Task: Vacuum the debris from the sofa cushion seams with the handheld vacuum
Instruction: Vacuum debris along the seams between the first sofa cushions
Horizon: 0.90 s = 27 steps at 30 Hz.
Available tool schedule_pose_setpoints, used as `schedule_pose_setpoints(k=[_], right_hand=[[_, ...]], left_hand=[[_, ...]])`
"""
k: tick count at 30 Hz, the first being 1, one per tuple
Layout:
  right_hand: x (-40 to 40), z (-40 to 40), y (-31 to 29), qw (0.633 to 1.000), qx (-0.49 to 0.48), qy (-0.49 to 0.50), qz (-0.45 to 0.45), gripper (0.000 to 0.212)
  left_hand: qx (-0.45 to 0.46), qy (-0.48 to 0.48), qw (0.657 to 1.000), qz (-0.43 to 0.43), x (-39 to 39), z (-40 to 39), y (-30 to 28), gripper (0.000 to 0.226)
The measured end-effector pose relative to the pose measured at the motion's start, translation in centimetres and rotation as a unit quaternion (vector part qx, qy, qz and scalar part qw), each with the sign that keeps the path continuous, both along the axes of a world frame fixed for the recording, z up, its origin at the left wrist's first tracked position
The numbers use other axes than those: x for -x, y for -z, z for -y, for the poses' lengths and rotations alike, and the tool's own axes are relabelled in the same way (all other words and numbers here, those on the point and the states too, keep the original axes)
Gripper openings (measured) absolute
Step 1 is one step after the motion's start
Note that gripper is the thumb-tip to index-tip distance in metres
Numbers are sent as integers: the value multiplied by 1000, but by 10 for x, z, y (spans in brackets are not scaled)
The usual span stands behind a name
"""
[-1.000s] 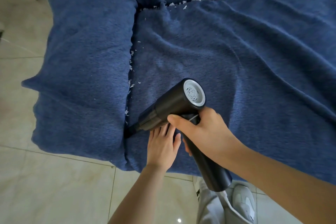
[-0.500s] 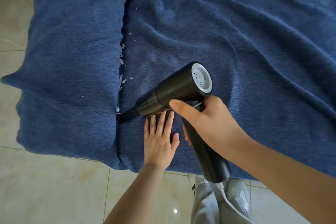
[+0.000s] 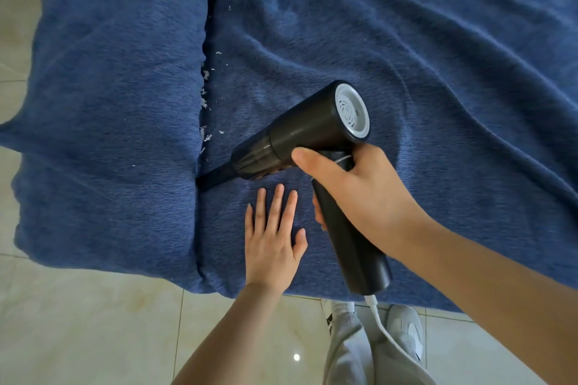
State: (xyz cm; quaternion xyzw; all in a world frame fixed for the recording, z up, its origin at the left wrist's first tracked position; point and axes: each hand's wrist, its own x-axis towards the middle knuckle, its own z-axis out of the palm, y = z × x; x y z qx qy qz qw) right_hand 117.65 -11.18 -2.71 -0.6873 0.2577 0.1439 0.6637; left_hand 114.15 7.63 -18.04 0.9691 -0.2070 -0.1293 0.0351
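- The right hand has its fingers wrapped around the black handheld vacuum.
- The nozzle touches the cushion seam, near white debris.
- The left hand lies flat on the sofa cushion, fingers straight.

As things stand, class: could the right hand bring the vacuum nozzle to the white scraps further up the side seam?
Probably yes. The right hand grips the vacuum, its nozzle already in that seam, and nothing lies between it and the scraps.

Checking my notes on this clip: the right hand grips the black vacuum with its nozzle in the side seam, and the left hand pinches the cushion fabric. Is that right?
Not quite. In the head view the left hand lies flat with straight fingers on the cushion; it pinches nothing. The right hand does grip the black vacuum, nozzle in the side seam.
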Motion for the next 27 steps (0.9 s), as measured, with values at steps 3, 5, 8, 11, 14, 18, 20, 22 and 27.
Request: schedule_pose_setpoints(k=[3, 5, 8, 11, 14, 18, 20, 22, 27], right_hand=[[-1, -3, 0, 1000, -4, -3, -5, 37], [-2, -3, 0, 1000, -5, 3, -4, 38], [-5, -2, 0, 1000, -11, 29, -3, 42], [-8, -3, 0, 999, -12, 26, -18, 46], [-8, 0, -3, 1000, -10, 22, -17, 44], [-10, 7, -9, 997, -35, 59, -20, 39], [-13, 10, -13, 996, -53, 66, -26, 38], [-17, 12, -14, 996, -51, 62, -23, 37], [-23, 8, -13, 994, -61, 86, -22, 37]], left_hand=[[0, 3, 1000, -6, 0, 0, -1, 56], [-2, 5, 1000, -5, 0, -1, -1, 56], [-11, 8, 1000, -7, 0, -1, 0, 57], [-19, 11, 1000, -8, -1, -1, 1, 58], [-11, 12, 1000, -9, -3, -3, -1, 59], [3, 31, 999, -5, -8, -10, -6, 59], [6, 36, 999, 5, -16, -15, -8, 59], [9, 12, 1000, 14, -30, -20, -8, 58], [13, 5, 1000, 20, -65, -18, -6, 60]])
